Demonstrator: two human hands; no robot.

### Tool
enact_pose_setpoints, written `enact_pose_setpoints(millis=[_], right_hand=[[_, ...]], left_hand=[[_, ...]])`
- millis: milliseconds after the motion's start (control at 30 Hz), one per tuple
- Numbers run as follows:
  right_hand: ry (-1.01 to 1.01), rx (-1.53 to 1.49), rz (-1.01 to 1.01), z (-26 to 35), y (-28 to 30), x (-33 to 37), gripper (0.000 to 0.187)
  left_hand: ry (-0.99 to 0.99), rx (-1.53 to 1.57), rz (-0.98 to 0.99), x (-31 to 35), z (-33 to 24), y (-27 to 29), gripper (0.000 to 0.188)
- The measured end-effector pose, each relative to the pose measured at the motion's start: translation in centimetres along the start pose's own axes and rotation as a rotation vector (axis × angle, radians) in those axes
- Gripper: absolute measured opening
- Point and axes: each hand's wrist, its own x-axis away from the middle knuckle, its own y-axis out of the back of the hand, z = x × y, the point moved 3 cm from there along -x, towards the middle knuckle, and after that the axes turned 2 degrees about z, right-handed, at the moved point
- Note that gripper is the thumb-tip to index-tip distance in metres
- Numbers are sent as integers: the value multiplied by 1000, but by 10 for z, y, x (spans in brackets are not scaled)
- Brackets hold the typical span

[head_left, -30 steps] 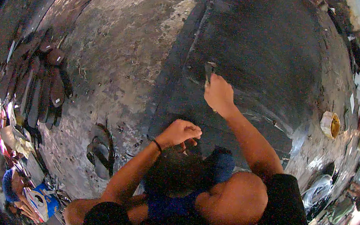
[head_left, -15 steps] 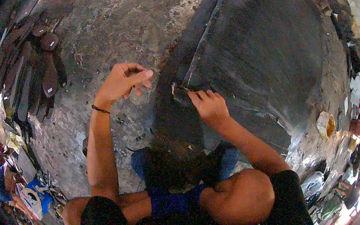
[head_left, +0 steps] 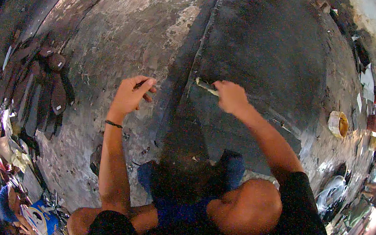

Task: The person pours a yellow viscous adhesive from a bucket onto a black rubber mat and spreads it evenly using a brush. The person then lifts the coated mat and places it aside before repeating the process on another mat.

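A large black sheet lies on the ground, with a pale worn line along its left side. Over this sheet my right hand is closed around a short flat piece with a pale, ragged edge; its exact kind is unclear. That piece is close to the sheet's left edge, though I cannot tell if it touches. To the left, my left hand hangs over bare ground with its fingers loosely curled and apart, holding nothing. A dark band circles the left wrist.
Dark sole-shaped pieces are piled at the left. On the right stands a pale round tub with a yellowish inside, near red blocks. Clear plastic and clutter lie at the lower right. A blue-and-white package is at lower left.
My right hand has shifted right and slightly up, and the pale edge of its piece shows more. My left hand has moved a little right and down. The view has shifted somewhat too.
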Motion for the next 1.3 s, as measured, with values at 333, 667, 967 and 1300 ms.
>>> enact_pose_setpoints(millis=[333, 667, 967, 1300], right_hand=[[396, 56, -215, 54, -67, 104, 38], [-238, -575, -153, -60, 37, 49, 59], [128, -46, -62, -10, -54, 74, 42], [-28, -588, -149, 2, -46, 140, 24]], left_hand=[[-49, 6, 9, -6, -6, -18, 29], [-8, -202, 74, -13, 40, -36, 27], [87, -120, 181, -12, 116, -73, 26], [-172, -436, 107, -40, 69, -65, 22]])
